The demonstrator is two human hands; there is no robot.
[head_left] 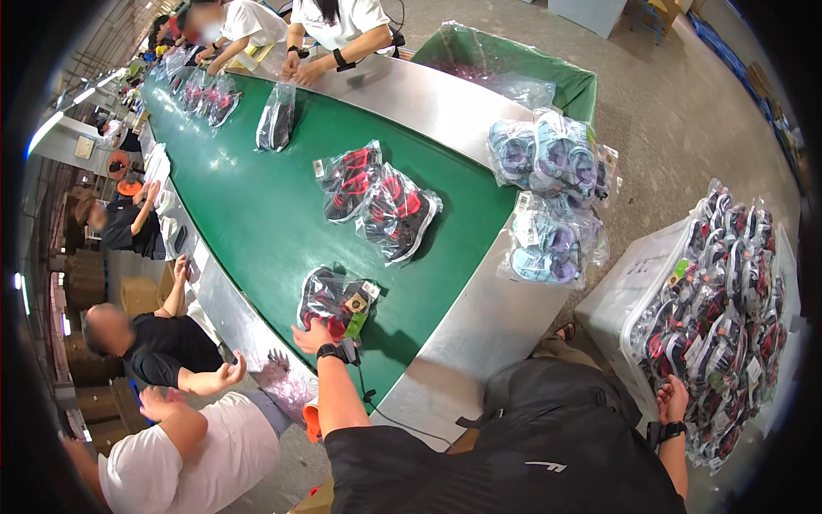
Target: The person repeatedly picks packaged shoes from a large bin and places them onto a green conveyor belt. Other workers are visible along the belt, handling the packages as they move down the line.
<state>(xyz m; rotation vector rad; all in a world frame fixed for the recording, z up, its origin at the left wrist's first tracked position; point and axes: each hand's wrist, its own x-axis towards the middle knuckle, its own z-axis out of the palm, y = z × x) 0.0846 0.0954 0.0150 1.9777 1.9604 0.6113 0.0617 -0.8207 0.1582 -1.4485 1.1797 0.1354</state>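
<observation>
Shoes in a clear bag (324, 295), black and red with a green tag, lie on the green belt (257, 218), close to its left edge and toward the near left corner. I have the left hand (313, 337) against the near side of that bag, touching it; whether the fingers are pinched on the plastic or merely resting there, I cannot tell. The right hand (673, 400) is off to the other side, fingers bent, at the near side of the white bin (629, 287), which is heaped with more bagged shoes (723, 300). I cannot tell whether it grasps one of those bags.

Farther up the belt, around the middle of its width, I see two red-and-black bagged pairs (385, 206) side by side, and beyond them a dark bagged pair (276, 118) near the right edge. Blue bagged shoes (548, 240) sit piled on the metal border (467, 321), by the belt's near right corner. A co-worker in black (175, 343) sits beyond the left edge.
</observation>
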